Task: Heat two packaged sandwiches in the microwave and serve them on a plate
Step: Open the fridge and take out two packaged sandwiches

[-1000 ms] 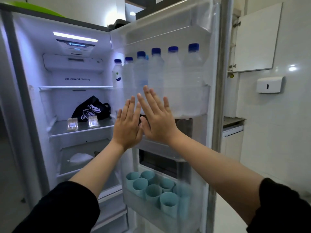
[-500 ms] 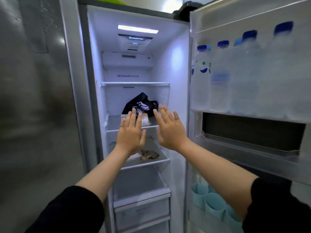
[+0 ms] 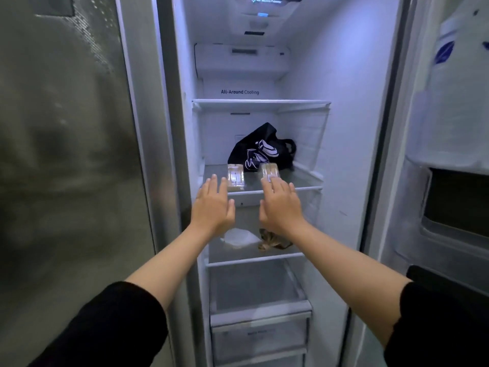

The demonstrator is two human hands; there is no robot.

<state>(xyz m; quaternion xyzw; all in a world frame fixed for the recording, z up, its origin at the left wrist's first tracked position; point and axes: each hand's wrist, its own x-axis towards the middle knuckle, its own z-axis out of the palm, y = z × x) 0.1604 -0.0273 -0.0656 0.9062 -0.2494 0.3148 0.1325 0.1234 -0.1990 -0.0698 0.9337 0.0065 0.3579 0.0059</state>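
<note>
Grip not yet made: left hand [image 3: 213,207] and right hand [image 3: 279,207] both flat, fingers straight, reaching into the open fridge [image 3: 344,128] and holding nothing. Two packaged sandwiches side by side at the front of the middle shelf [image 3: 304,181]: left sandwich [image 3: 235,177] just beyond the left fingertips, right sandwich [image 3: 270,172] at or under the right fingertips, contact hard to judge. Black bag [image 3: 262,148] just behind both. White pouch [image 3: 239,238] and a brown item [image 3: 272,241] on the shelf below. Step in hand, by judgement: fetching the sandwiches, the very start of the task. Next move calls for closing one hand round each pack and lifting clear of the shelf lip.
</note>
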